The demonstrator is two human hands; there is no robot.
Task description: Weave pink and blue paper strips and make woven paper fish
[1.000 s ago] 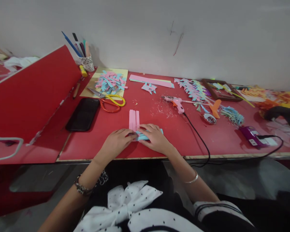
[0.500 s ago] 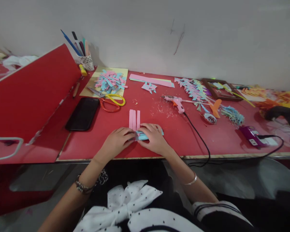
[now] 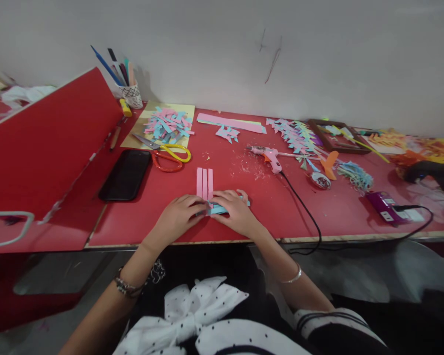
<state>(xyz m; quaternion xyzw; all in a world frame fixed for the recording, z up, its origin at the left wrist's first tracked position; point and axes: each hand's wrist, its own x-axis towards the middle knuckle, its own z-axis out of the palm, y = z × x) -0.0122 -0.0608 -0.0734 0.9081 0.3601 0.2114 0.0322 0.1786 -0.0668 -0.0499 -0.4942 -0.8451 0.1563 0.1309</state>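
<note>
While both hands work close together near the front edge of the red table (image 3: 170,187), the head view shows three pink paper strips (image 3: 204,182) standing side by side, with narrow gaps between them, and pointing away from the person. Their lower ends reach the blue paper strips (image 3: 219,209), which lie crosswise to them and partly under the right hand (image 3: 234,211). The left hand (image 3: 180,214) has its fingers bent, and their tips are at the place where pink and blue meet; whether they pinch the paper, I cannot tell. The right fingers are curved over the blue paper, but their grip is also hidden. Farther to the left lie the scissors (image 3: 156,146) and a black phone (image 3: 125,175); to the right rests a pink glue gun (image 3: 271,155).
</note>
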